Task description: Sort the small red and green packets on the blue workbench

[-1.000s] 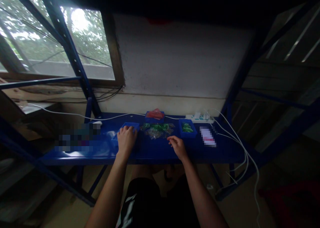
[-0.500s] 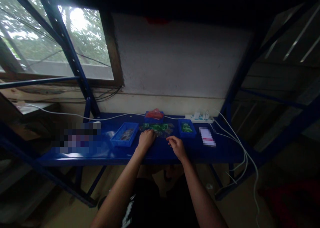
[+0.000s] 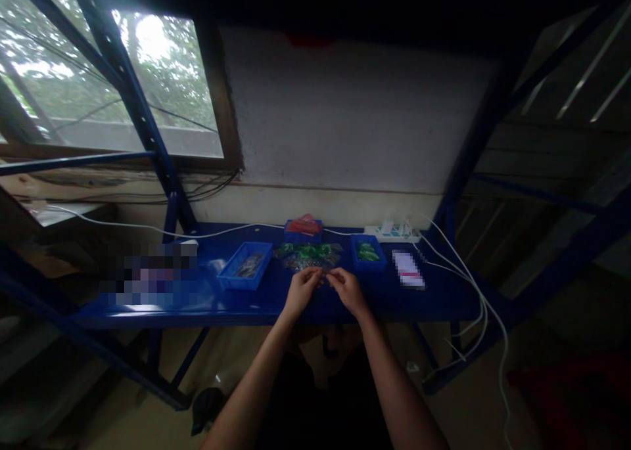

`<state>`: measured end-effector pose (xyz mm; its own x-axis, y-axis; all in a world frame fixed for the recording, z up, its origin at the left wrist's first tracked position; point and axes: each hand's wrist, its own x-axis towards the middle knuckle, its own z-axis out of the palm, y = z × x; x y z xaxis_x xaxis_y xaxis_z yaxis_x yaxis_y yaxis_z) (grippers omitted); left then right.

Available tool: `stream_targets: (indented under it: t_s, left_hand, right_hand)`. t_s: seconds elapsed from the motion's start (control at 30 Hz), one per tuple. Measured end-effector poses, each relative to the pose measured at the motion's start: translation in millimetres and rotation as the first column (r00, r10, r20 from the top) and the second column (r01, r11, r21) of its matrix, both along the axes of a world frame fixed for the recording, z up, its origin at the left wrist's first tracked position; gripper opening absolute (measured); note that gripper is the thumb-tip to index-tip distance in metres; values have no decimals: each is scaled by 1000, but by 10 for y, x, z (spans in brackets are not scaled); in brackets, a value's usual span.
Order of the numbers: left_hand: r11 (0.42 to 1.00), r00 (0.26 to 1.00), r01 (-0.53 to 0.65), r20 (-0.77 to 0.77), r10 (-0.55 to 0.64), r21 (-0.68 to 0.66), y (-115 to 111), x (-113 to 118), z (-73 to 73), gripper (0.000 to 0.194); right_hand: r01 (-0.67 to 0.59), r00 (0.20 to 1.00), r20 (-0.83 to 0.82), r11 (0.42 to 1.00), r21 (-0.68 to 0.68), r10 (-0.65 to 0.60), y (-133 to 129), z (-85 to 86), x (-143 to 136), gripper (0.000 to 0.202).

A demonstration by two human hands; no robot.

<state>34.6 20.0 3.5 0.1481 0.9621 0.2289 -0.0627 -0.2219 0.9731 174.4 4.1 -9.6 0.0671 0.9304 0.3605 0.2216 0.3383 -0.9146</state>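
Note:
My left hand point(image 3: 305, 286) and my right hand point(image 3: 346, 288) meet fingertip to fingertip above the front of the blue table point(image 3: 197, 309). The fingers of both are pinched, and whatever is between them is too small and dark to make out. Just beyond them lies a spread of small clear plastic packets point(image 3: 308, 258) with green pieces among them. To the left is a blue tray point(image 3: 229, 281) holding greyish packets point(image 3: 250, 265). On the right a blue bin point(image 3: 378, 265) contains green packets point(image 3: 367, 251). Behind the spread, red plastic bags point(image 3: 303, 225) fill another small blue bin point(image 3: 290, 237).
A white power strip point(image 3: 372, 233) with plugs and white cables point(image 3: 486, 299) sits at the back right. A phone point(image 3: 408, 268) lies right of the bins. Blurred-out items point(image 3: 152, 272) occupy the table's left end. Blue rack posts point(image 3: 170, 174) frame both sides.
My left hand has drawn back from the packet spread and moved right, to meet my right hand. My right hand has stayed in nearly the same place, its fingers now pinched.

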Motion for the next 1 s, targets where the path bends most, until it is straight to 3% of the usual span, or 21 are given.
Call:
stream_targets:
  t_s: [0.3,0.57,1.0]
  left_hand:
    - [997,989,-13,-148,24,72,-33,-5,-18,20]
    - [998,989,64,-134,-61,22,-49,2,38,14]
    - [997,985,66,-163,-59,37,-38,-17,28,22]
  right_hand:
    - [10,999,39,1000,20,-11,7,-25,27,20]
    - [-16,1000,12,1000,-4,16,-39,30,23,15]
    - [-29,1000,3,1000,-1,29,-41,38,17,17]
